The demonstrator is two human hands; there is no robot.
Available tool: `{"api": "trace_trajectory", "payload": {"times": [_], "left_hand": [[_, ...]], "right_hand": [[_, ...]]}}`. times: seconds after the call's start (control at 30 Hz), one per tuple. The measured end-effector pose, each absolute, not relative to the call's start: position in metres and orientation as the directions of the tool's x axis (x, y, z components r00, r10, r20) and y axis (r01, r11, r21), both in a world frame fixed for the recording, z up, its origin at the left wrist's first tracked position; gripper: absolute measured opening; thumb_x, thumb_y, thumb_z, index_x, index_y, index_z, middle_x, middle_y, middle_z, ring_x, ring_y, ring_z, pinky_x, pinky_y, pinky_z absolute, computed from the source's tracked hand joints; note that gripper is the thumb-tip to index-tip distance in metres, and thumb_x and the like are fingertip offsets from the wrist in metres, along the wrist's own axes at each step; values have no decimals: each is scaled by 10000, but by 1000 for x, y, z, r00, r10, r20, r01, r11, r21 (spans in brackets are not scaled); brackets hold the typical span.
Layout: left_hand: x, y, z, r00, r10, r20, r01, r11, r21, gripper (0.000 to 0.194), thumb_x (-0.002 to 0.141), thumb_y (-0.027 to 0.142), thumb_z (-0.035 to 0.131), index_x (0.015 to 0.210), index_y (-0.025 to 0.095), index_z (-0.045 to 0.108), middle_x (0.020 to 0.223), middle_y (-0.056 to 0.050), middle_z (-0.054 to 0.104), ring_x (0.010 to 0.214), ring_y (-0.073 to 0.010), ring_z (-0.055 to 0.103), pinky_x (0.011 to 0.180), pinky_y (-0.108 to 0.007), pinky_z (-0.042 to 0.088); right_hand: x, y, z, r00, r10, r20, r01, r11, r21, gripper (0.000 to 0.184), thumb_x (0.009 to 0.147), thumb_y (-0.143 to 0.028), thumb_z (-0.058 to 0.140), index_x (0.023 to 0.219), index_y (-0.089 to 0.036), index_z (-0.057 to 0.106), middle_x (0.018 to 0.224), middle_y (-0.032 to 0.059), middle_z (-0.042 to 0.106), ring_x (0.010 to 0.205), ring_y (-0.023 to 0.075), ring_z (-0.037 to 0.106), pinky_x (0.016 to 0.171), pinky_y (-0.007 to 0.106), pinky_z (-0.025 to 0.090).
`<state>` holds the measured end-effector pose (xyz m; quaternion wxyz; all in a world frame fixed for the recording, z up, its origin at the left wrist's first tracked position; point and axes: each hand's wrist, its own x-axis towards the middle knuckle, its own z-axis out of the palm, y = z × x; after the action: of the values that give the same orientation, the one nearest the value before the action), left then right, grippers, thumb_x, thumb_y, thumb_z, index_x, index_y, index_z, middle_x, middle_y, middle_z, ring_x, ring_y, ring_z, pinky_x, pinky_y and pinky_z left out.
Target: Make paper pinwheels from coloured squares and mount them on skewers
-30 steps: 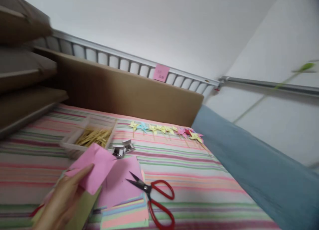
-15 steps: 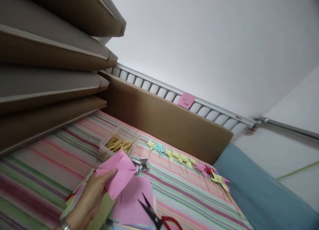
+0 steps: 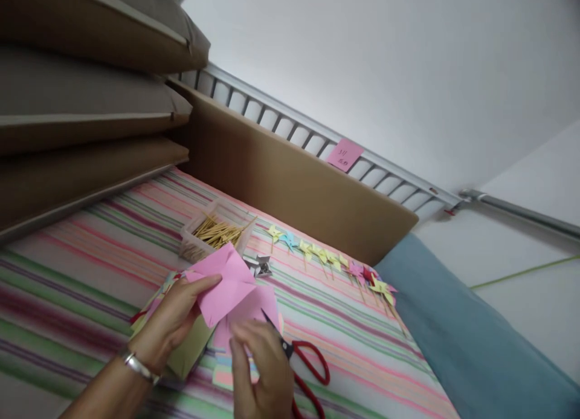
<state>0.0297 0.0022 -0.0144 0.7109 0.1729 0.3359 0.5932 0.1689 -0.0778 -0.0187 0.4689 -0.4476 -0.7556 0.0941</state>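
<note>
My left hand holds a pink square of paper between thumb and fingers, with slits running in from its corners. To its right, my right hand is slightly blurred, fingers loosely curled and apart from the thumb; nothing shows in it. Partly behind that hand lie red-handled scissors, blades pointing away. More pink paper lies under the held sheet. Beneath my left hand are yellow-green paper and other coloured pieces.
A clear plastic box of thin wooden sticks stands beyond the paper, beside small silver metal pieces. Paper pinwheels on sticks line the back of the striped cloth. A brown board and stacked cushions border it.
My right hand has come into view from below, near the scissors. My left hand still holds the pink square, now slightly higher and further right. The camera view has shifted.
</note>
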Motion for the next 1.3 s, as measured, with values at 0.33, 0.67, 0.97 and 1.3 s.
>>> {"api": "trace_trajectory", "payload": {"times": [0.33, 0.67, 0.97, 1.3], "left_hand": [[36, -1, -27, 2, 962, -273, -630, 213, 747, 198, 546, 185, 781, 707, 113, 691, 651, -30, 679, 568, -154, 586, 543, -256, 456], [51, -4, -26, -13, 970, -243, -633, 180, 753, 120, 569, 156, 757, 548, 140, 640, 546, 24, 625, 513, -115, 529, 506, -213, 429], [58, -7, -34, -30, 962, -272, -636, 191, 747, 120, 543, 131, 771, 573, 146, 656, 573, 30, 637, 535, -116, 539, 538, -214, 456], [59, -10, -30, 65, 960, -273, -614, 254, 747, 74, 593, 165, 748, 621, 125, 693, 591, -13, 662, 533, -145, 562, 565, -265, 464]], "right_hand": [[162, -47, -26, -187, 761, 621, 641, 574, -510, 249, 812, -60, 522, 949, -222, 652, 1020, 77, 623, 1048, 229, 514, 898, 418, 435], [167, -46, -31, -196, 768, 610, 671, 559, -487, 269, 772, -15, 532, 884, -225, 658, 1011, 60, 590, 1013, 221, 479, 859, 380, 422], [168, -46, -29, -161, 865, 474, 668, 449, -593, 101, 817, -135, 539, 794, -198, 614, 798, 32, 612, 794, 189, 515, 725, 335, 387], [171, -44, -25, -87, 901, 426, 624, 382, -681, 100, 813, -151, 538, 752, -195, 604, 767, 25, 619, 786, 180, 542, 716, 304, 408]]}}
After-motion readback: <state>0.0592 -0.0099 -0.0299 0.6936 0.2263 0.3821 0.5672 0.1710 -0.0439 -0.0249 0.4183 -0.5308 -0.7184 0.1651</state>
